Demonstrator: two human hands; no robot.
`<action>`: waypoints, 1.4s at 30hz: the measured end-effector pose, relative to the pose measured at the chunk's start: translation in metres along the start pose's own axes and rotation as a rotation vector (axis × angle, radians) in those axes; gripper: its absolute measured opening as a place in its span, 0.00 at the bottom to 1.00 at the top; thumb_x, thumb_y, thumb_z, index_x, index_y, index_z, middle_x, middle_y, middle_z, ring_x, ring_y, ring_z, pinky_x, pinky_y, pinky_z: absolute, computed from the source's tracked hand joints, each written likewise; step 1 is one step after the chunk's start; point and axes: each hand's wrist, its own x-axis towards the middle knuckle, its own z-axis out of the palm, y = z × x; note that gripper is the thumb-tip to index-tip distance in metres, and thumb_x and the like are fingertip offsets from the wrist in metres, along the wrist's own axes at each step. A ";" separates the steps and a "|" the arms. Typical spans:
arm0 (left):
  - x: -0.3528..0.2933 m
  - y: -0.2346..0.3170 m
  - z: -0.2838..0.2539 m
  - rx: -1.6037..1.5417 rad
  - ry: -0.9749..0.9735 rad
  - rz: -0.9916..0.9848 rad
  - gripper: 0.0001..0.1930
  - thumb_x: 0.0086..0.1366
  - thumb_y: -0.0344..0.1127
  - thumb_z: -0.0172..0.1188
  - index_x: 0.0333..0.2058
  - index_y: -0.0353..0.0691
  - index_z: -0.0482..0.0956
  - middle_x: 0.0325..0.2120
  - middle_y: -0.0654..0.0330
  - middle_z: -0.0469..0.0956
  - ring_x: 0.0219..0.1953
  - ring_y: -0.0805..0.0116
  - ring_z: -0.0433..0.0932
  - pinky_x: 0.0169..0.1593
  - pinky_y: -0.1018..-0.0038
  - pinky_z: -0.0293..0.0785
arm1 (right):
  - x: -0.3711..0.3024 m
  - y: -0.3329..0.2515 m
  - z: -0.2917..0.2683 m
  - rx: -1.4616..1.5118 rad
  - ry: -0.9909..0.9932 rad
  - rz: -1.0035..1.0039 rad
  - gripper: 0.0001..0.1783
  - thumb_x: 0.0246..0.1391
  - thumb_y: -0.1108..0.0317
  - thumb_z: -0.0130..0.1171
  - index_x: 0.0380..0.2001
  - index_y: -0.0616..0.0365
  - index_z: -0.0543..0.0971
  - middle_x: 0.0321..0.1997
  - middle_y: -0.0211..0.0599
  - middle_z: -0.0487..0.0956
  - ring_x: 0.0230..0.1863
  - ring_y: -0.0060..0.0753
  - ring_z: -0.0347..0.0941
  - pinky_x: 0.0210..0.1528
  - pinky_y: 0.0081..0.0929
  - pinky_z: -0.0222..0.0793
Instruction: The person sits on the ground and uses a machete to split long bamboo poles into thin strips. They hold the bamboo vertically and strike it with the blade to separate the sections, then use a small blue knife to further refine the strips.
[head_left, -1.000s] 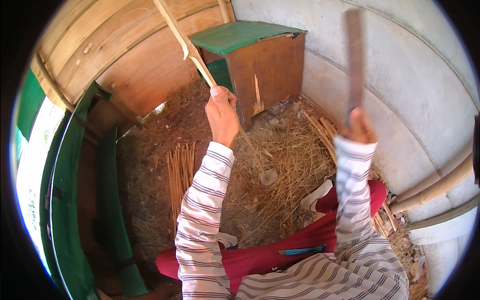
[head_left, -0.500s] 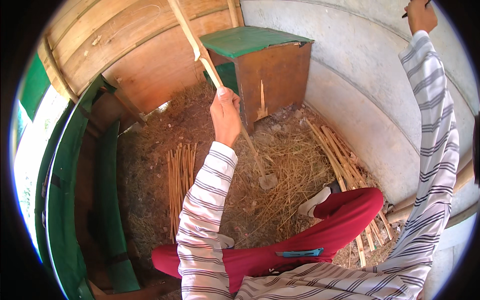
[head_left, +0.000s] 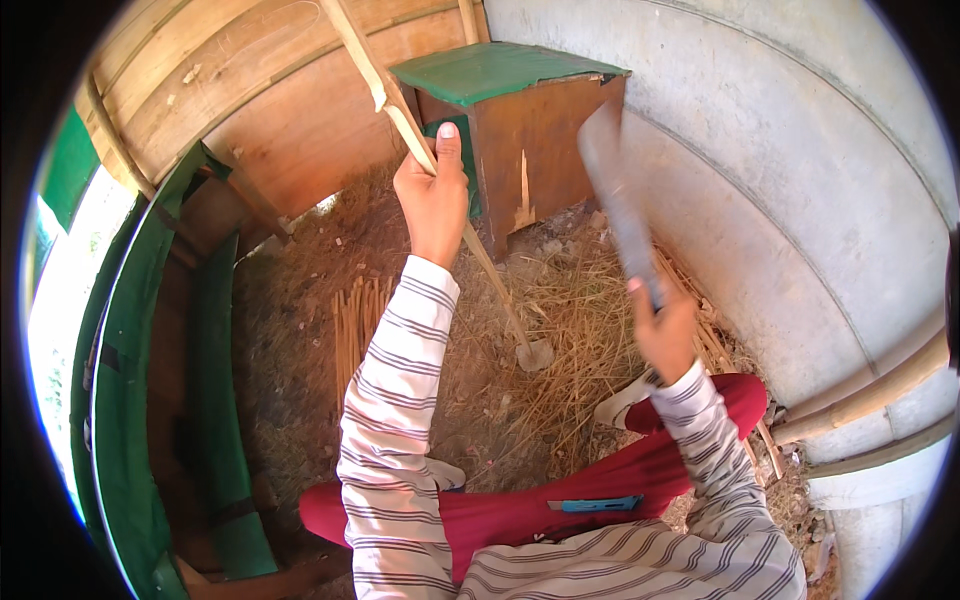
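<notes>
My left hand (head_left: 436,205) is closed round a long pale wooden stick (head_left: 367,66), its thumb extended upward. The stick slants, its top leaning far left and its lower end meeting a small pale block (head_left: 536,355) on the ground. A knot bulges just above my grip. In my right hand (head_left: 666,332) is the handle of a machete (head_left: 618,192). Its broad grey blade, smeared by motion, points up and slightly left, apart from the stick.
Split sticks lie in a bundle (head_left: 358,320) left of my left forearm, and more sticks (head_left: 712,345) by the wall at right. Straw (head_left: 590,300) covers the ground. A green-topped wooden box (head_left: 545,140) stands ahead. A blue flat object (head_left: 598,504) rests on my red trousers.
My right arm has swung down from the upper right, bringing the machete blade into view near the stick. My left hand and the stick have shifted slightly left.
</notes>
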 end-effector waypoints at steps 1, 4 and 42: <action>0.001 -0.005 0.004 0.033 0.032 0.033 0.20 0.71 0.48 0.56 0.26 0.38 0.70 0.14 0.69 0.64 0.14 0.81 0.61 0.18 0.80 0.60 | -0.019 0.004 0.014 0.016 -0.111 0.061 0.16 0.60 0.61 0.58 0.25 0.64 0.74 0.11 0.41 0.70 0.11 0.35 0.65 0.17 0.36 0.60; -0.007 -0.003 0.017 0.059 0.177 0.100 0.26 0.72 0.48 0.54 0.18 0.39 0.61 0.13 0.71 0.57 0.19 0.82 0.54 0.21 0.76 0.53 | -0.064 0.016 0.054 -0.061 -0.271 0.051 0.15 0.60 0.61 0.57 0.26 0.62 0.74 0.11 0.44 0.72 0.12 0.46 0.70 0.17 0.41 0.63; -0.005 -0.003 0.029 0.244 0.374 0.236 0.22 0.70 0.34 0.49 0.16 0.32 0.63 0.09 0.58 0.60 0.15 0.71 0.56 0.22 0.66 0.58 | -0.038 -0.032 0.034 0.441 -0.241 0.396 0.16 0.64 0.63 0.53 0.28 0.66 0.76 0.16 0.33 0.68 0.19 0.21 0.61 0.23 0.26 0.57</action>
